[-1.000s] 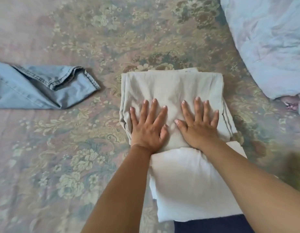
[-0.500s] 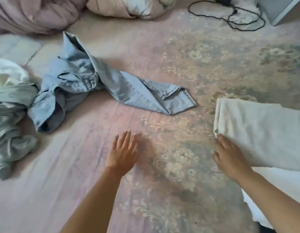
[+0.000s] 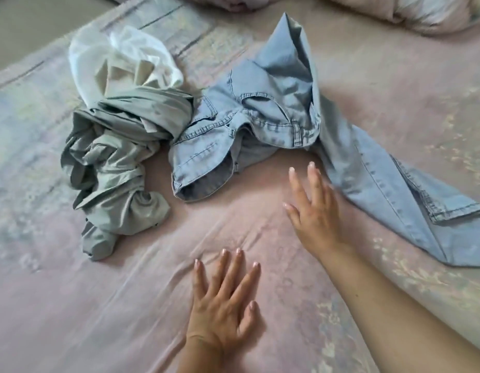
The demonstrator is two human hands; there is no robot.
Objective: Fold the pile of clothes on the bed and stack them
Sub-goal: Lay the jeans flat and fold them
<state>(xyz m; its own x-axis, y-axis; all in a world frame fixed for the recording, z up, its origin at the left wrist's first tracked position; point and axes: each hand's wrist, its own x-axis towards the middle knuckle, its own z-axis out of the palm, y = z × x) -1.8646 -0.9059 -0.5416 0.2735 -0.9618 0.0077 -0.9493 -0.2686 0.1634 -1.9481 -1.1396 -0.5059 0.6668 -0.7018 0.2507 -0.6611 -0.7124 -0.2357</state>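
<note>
Still a fair bit left on this one, going by what's in view. Three unfolded pieces are lying on the bed [image 3: 72, 305]: a pair of light blue jeans [image 3: 274, 109] sprawled out with one leg running off to the right, a grey-green garment [image 3: 117, 162] all twisted up just left of the jeans and touching them near the waistband, and a white piece [image 3: 120, 47] bunched at the far end of that grey-green one. None of them looks folded at all. No finished stack is in this shot, so I can't say how much is already done.

Hands: the left hand [image 3: 222, 305] is flat on the sheet with fingers spread, holding nothing. The right hand [image 3: 311, 208] is out in front of it, fingers straight and apart, also with nothing in its grip. Its far side sits right at the edge of the jeans leg, though it's blurred there and I can't tell if it's actually touching.

My guess is the jeans are up next since the right hand is nearest them. They'll need untwisting and laying flat first. The twisted grey-green one looks like the fiddly job, with all those knots of fabric to shake out
</note>
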